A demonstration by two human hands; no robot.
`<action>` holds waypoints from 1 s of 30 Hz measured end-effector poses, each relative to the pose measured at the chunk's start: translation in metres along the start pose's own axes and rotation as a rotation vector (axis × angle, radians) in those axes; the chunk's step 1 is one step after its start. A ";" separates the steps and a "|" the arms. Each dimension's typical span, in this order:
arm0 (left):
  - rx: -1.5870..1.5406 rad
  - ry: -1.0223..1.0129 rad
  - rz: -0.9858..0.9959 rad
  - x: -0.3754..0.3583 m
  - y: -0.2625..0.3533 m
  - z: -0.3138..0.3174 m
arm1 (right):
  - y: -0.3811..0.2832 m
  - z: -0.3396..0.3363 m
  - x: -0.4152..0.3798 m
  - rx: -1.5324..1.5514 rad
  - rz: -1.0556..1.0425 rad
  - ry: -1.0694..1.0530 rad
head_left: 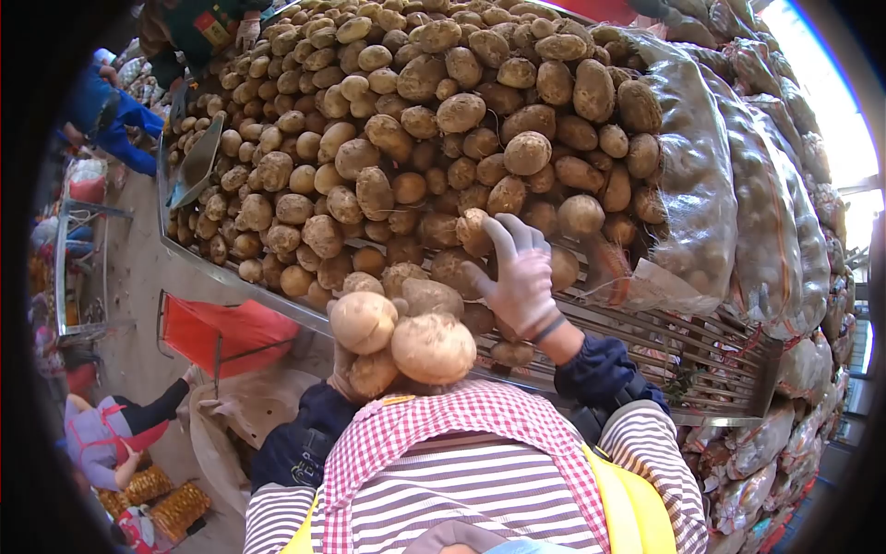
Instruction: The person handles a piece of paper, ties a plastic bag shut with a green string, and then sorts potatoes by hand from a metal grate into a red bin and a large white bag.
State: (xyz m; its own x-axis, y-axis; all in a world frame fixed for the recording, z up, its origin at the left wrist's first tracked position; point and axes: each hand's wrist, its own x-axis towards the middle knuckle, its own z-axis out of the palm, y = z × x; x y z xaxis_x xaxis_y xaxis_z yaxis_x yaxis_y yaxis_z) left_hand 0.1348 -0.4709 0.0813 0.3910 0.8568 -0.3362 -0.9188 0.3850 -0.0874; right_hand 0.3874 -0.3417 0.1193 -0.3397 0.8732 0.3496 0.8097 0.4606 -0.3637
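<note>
Several potatoes are gathered in front of my chest, among them a large pale potato [434, 348] and a rounder potato [363, 322]. My left hand [343, 369], in a glove and mostly hidden behind them, cradles this bunch from the left and below. Over the front edge of the potato heap [374, 192] reaches my right hand [522, 282], in a pale, dirt-stained glove with a dark band at the wrist. Its fingers are spread, the fingertips right at the side of a small potato [473, 232], the thumb apart from them.
The heap lies on a metal slatted table [683, 355]. Filled mesh sacks [688, 175] stand along the right. A metal scoop [197, 164] sits at the heap's left edge. Left of me is a red sack on a frame [221, 332]. People work at the far left [111, 111] and lower left [101, 434].
</note>
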 end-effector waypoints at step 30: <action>-0.023 -0.047 -0.104 -0.028 -0.025 -0.028 | 0.084 -0.087 0.003 -0.042 0.255 -0.685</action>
State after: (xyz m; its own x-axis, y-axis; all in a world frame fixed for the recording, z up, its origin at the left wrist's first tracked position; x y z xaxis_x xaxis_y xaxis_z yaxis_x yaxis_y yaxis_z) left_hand 0.1455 -0.5141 0.0669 0.4858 0.8282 -0.2795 -0.8740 0.4650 -0.1415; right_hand 0.4959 -0.3142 0.1647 -0.3498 0.8629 -0.3648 0.9167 0.2350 -0.3230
